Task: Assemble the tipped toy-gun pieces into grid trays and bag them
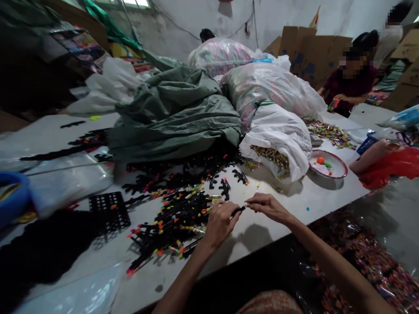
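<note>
Gripping black piece (238, 210) and white bit (246, 204), left (222, 219) and right hands (267, 206) share bare tabletop (316, 197) near edge (343, 202).

Cardboard boxes (316, 56) by the wall (176, 22)

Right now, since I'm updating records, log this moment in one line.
left hand: holds black piece; right hand: pinches small piece; nearby: black toy guns

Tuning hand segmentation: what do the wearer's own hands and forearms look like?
Left hand and right hand are bare, no gloves. Forearms are slim, with no sleeves, watch or cables visible. Rings or small markings: too small to tell. Reddish patterned cloth at the bottom edge, perhaps clothing.
</note>
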Action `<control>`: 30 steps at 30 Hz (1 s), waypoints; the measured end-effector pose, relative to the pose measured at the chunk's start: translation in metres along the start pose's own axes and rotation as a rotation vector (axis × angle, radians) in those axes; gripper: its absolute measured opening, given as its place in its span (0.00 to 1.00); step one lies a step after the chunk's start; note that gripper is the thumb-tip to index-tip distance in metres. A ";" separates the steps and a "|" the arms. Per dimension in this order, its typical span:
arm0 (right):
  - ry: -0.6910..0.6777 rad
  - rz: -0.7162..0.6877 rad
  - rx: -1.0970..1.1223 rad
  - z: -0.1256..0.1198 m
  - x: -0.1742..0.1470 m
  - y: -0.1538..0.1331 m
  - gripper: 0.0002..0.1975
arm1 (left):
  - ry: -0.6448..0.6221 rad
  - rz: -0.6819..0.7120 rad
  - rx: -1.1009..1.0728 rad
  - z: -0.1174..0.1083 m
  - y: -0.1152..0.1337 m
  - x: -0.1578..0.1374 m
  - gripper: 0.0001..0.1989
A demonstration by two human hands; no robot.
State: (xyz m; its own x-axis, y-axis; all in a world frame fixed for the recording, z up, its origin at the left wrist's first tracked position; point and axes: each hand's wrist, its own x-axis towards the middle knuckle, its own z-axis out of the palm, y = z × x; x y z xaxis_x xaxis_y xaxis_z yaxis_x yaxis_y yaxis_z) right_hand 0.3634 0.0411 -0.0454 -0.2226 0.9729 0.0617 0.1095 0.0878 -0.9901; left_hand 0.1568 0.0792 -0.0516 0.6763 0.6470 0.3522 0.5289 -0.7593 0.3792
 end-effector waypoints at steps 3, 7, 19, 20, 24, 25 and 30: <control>-0.035 0.026 0.008 -0.001 0.001 -0.001 0.17 | -0.009 -0.002 0.020 0.000 0.001 -0.001 0.07; -0.074 0.051 -0.040 0.000 0.001 -0.007 0.18 | -0.007 0.014 0.035 -0.001 0.002 -0.003 0.07; -0.431 0.203 -0.062 -0.010 0.005 0.001 0.21 | -0.122 0.105 0.118 0.005 0.006 -0.019 0.06; -0.427 0.199 -0.080 -0.009 0.006 0.003 0.20 | -0.120 0.084 0.117 0.005 0.006 -0.021 0.06; -0.375 0.114 -0.218 0.002 0.008 0.007 0.17 | -0.080 -0.026 0.150 0.011 0.008 -0.031 0.05; -0.382 0.107 -0.239 0.005 0.009 0.009 0.17 | -0.073 -0.044 0.158 0.012 0.008 -0.033 0.05; -0.448 0.137 -0.328 0.013 0.015 0.019 0.16 | -0.109 -0.085 0.116 0.016 0.007 -0.048 0.05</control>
State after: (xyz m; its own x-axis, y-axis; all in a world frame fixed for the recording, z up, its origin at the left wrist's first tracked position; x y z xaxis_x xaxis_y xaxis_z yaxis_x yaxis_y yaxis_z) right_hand 0.3497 0.0545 -0.0644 -0.5663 0.8009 -0.1945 0.4451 0.0986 -0.8900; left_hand 0.1364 0.0417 -0.0792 0.6744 0.7029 0.2260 0.6383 -0.7089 0.3000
